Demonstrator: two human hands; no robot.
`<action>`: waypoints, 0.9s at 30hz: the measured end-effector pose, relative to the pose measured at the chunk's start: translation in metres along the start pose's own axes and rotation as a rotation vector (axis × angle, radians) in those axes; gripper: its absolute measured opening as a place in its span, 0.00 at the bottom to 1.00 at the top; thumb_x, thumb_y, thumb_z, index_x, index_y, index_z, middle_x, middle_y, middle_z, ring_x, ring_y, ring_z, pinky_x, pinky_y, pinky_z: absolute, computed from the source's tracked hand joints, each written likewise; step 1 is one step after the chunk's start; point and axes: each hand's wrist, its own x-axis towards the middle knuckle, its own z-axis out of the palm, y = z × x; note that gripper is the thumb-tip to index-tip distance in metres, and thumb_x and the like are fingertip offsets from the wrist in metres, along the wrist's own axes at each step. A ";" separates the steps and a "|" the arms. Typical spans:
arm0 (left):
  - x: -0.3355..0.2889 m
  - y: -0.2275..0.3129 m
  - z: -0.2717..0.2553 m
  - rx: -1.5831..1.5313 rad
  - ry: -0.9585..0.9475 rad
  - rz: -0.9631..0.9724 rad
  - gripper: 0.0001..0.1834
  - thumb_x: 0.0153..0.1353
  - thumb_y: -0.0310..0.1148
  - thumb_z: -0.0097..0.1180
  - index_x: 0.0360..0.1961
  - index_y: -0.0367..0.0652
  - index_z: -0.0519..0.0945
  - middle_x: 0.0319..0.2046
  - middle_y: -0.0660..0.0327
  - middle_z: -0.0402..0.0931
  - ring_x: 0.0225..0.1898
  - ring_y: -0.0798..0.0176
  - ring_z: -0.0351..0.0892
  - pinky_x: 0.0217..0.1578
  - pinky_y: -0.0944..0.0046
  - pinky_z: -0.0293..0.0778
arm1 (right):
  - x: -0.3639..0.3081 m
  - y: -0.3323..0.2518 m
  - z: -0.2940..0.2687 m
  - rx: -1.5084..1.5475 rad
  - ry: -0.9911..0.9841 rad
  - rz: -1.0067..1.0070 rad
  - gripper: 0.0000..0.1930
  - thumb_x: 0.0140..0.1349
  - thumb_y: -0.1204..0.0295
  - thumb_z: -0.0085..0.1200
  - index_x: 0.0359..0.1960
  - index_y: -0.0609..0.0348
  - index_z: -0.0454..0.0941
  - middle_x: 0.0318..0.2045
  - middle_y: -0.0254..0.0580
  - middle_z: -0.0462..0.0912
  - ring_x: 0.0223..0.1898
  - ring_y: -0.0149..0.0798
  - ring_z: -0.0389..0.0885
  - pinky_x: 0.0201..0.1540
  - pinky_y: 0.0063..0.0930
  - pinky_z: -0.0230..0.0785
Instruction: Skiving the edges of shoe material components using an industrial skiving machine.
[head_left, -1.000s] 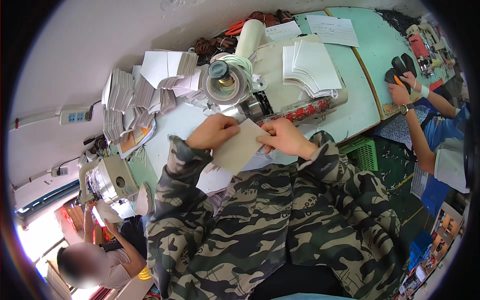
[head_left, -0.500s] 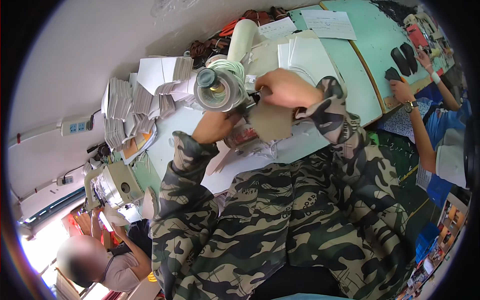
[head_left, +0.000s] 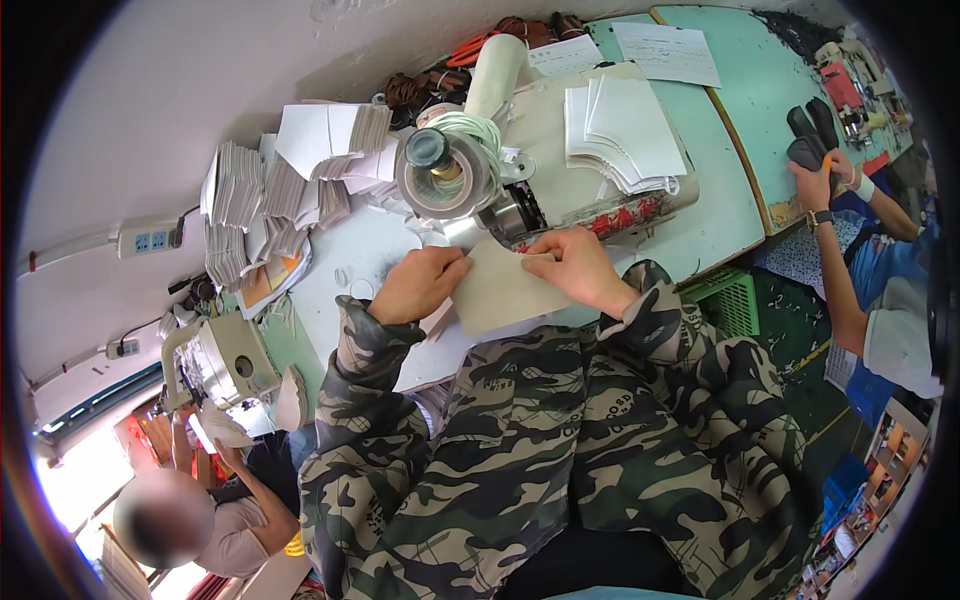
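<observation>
Between my two hands lies a flat beige sheet (head_left: 505, 295), held level in front of a bench machine (head_left: 600, 215). At its upper left corner my left hand (head_left: 418, 284) has its fingers curled in a pinch on the edge. My right hand (head_left: 580, 268) grips the sheet's upper right edge between thumb and bent fingers. The sheet's far edge meets the machine's front, close to a round metal part (head_left: 515, 212). Just beyond my left hand stands a large reel (head_left: 442, 190) with pale green cord. A stack of white cut pieces (head_left: 630, 130) rests on the machine bed.
Tall stacks of white cut pieces (head_left: 240, 190) stand at the left against the wall. A sewing machine (head_left: 225, 365) with a person beside it is at lower left. At right, a co-worker's hands (head_left: 825, 175) hold dark shoe parts. A green crate (head_left: 728, 300) sits below the table edge.
My right hand has come down from over the machine bed, bringing the sheet lower and flatter. My left hand has moved down onto its edge. The co-worker at right has brought both hands together.
</observation>
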 end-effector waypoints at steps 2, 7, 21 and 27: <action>0.005 0.005 -0.005 0.049 0.007 -0.027 0.17 0.66 0.42 0.48 0.36 0.37 0.81 0.30 0.44 0.79 0.37 0.37 0.78 0.41 0.46 0.73 | 0.001 0.007 0.006 0.077 0.009 0.068 0.13 0.54 0.68 0.64 0.34 0.68 0.85 0.26 0.47 0.86 0.28 0.34 0.85 0.35 0.28 0.75; 0.021 0.008 -0.011 0.170 0.092 0.061 0.19 0.65 0.41 0.52 0.38 0.32 0.81 0.29 0.42 0.80 0.33 0.40 0.81 0.36 0.49 0.73 | -0.010 0.004 0.004 0.348 -0.068 0.106 0.11 0.58 0.73 0.63 0.38 0.70 0.83 0.32 0.43 0.87 0.34 0.30 0.85 0.34 0.24 0.75; -0.019 -0.120 0.029 0.799 0.231 0.077 0.15 0.59 0.45 0.62 0.38 0.48 0.76 0.32 0.59 0.81 0.27 0.49 0.83 0.28 0.49 0.76 | -0.009 -0.029 -0.117 -0.766 0.681 -0.640 0.13 0.51 0.76 0.64 0.40 0.57 0.82 0.37 0.42 0.83 0.38 0.48 0.80 0.38 0.39 0.73; -0.033 -0.111 0.048 0.759 0.381 -0.043 0.12 0.58 0.42 0.63 0.38 0.50 0.78 0.36 0.61 0.77 0.28 0.52 0.83 0.32 0.49 0.77 | -0.024 -0.023 -0.041 -0.356 0.194 -0.516 0.14 0.53 0.72 0.66 0.41 0.61 0.80 0.36 0.46 0.83 0.36 0.47 0.83 0.39 0.37 0.74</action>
